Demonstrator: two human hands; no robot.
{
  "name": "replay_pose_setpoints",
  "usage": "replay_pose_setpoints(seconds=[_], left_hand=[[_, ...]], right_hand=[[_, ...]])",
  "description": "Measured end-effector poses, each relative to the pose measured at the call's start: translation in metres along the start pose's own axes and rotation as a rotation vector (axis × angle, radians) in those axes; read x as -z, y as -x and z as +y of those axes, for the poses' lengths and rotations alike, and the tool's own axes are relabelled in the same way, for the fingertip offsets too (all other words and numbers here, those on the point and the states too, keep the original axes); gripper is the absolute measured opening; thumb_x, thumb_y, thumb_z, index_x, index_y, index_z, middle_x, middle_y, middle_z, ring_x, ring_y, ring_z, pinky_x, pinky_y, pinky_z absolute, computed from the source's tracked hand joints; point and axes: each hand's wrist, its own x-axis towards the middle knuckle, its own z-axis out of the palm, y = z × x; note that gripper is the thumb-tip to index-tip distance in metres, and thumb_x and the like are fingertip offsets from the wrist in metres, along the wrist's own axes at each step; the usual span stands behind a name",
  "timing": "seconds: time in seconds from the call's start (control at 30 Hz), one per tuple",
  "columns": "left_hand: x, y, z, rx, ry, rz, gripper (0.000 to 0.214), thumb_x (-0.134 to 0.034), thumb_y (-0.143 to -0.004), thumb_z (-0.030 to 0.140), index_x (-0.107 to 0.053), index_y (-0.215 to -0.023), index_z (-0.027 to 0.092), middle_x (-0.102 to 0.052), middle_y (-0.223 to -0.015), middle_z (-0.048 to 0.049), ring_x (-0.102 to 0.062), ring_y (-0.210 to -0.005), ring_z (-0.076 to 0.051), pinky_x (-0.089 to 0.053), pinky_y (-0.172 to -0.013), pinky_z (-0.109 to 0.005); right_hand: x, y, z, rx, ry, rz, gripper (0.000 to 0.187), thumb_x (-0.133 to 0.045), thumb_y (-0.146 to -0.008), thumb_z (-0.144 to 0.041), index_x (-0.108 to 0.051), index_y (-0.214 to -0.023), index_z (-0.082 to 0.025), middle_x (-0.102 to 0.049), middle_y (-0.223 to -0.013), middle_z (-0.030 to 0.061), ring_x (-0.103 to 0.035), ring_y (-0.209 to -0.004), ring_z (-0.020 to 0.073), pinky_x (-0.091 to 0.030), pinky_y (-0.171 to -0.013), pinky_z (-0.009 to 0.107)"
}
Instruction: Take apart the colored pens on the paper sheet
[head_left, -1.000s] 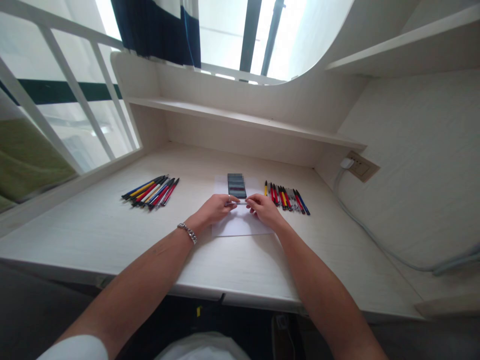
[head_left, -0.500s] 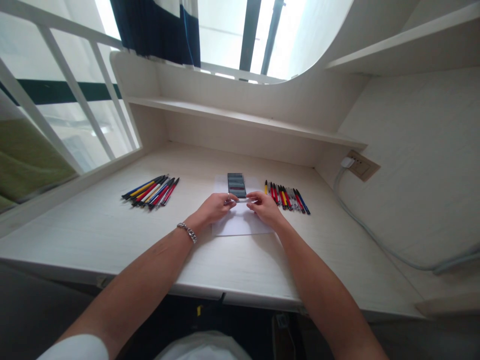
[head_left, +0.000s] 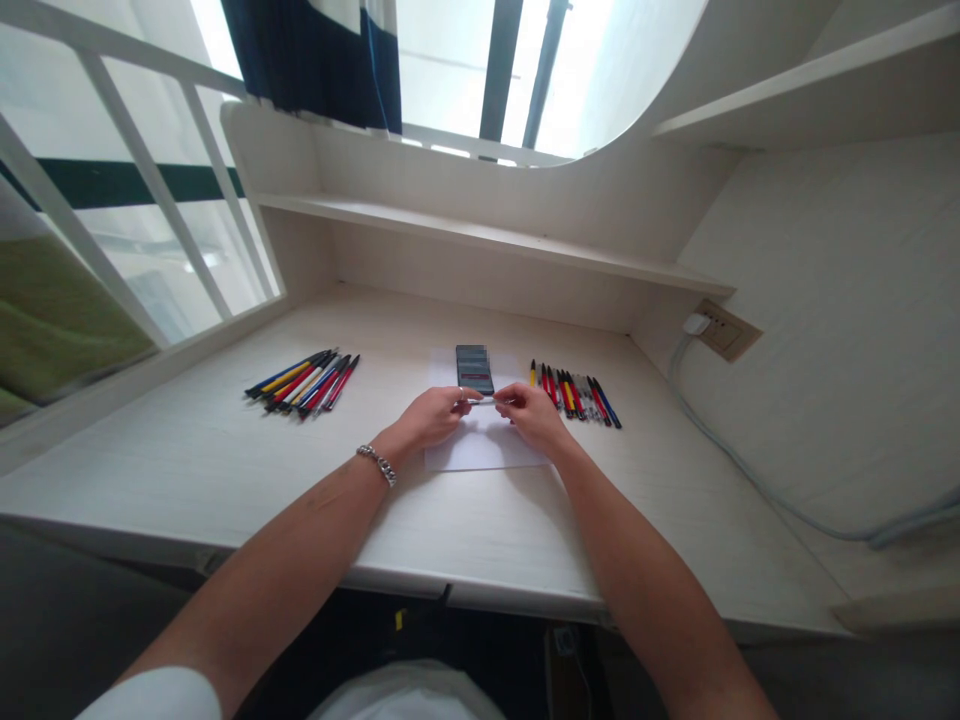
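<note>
Between my two hands lies a thin, light-coloured pen [head_left: 484, 402], held level above a white sheet of paper [head_left: 480, 455]. The fingers of my left hand [head_left: 439, 412] pinch its left end, and those of my right hand [head_left: 529, 412] close on its right end. Much of the pen is hidden by my fingers. Just beyond it, a dark phone [head_left: 474, 368] with its screen lit rests on the paper. To the left is a loose pile of pens [head_left: 304, 385] in several colours. A row of pens [head_left: 574, 393] lies right of my right hand.
A white desk [head_left: 480, 525] carries everything, with a low shelf [head_left: 480, 232] along its back. On the right wall a plug sits in a socket [head_left: 726, 330], and its grey cable [head_left: 720, 455] runs down. White railings [head_left: 150, 180] stand at the left.
My left hand has shifted very slightly to the right along the pen. Otherwise the view is nearly the same, and both hands still grip the pen.
</note>
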Motion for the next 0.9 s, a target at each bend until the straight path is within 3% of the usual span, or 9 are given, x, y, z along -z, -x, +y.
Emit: replay_pose_setpoints(seconds=[0.17,0.43,0.57,0.67,0.9], left_hand=[[0.000,-0.002,-0.005,0.018,-0.004,-0.005,0.040,-0.056,-0.084,0.017,-0.075,-0.118,0.022,-0.076,-0.091,-0.0046,-0.065,-0.077,-0.016,-0.049,-0.074,-0.026],[0.014,0.000,-0.006,0.104,-0.078,-0.009,0.038,-0.053,-0.086,0.017,-0.074,-0.116,0.021,-0.076,-0.095,-0.0077,-0.066,-0.082,-0.020,-0.048,-0.074,-0.027],[0.019,0.000,-0.014,0.141,-0.133,0.027,0.036,-0.053,-0.086,0.018,-0.075,-0.114,0.022,-0.076,-0.099,-0.0093,-0.066,-0.084,-0.021,-0.046,-0.073,-0.028],[0.018,0.000,-0.018,0.139,-0.116,0.044,0.035,-0.055,-0.085,0.017,-0.076,-0.113,0.022,-0.076,-0.100,-0.0100,-0.066,-0.084,-0.021,-0.046,-0.074,-0.028],[0.013,-0.003,-0.014,0.143,-0.108,-0.001,0.033,-0.055,-0.088,0.017,-0.074,-0.114,0.020,-0.076,-0.096,-0.0086,-0.066,-0.082,-0.019,-0.046,-0.071,-0.025]], right_hand=[[0.005,-0.002,0.002,-0.006,0.017,0.036,0.017,-0.071,-0.071,-0.023,-0.075,-0.087,-0.019,-0.070,-0.072,0.0020,-0.062,-0.065,0.0152,-0.050,-0.059,0.026],[0.026,-0.009,0.016,-0.054,-0.035,0.085,0.022,-0.073,-0.071,-0.024,-0.074,-0.091,-0.017,-0.072,-0.082,0.0052,-0.063,-0.068,0.0152,-0.049,-0.057,0.025],[0.032,-0.010,0.024,-0.073,0.060,0.121,0.017,-0.072,-0.075,-0.021,-0.074,-0.091,-0.016,-0.073,-0.085,0.0065,-0.064,-0.071,0.0159,-0.052,-0.066,0.029],[0.023,-0.010,0.025,-0.034,0.201,0.132,0.012,-0.071,-0.079,-0.020,-0.075,-0.090,-0.017,-0.074,-0.088,0.0068,-0.065,-0.078,0.0182,-0.051,-0.076,0.031],[-0.012,-0.009,0.014,0.021,0.573,0.068,0.019,-0.064,-0.091,-0.025,-0.079,-0.103,-0.024,-0.072,-0.102,0.0086,-0.063,-0.094,0.0211,-0.045,-0.083,0.031]])
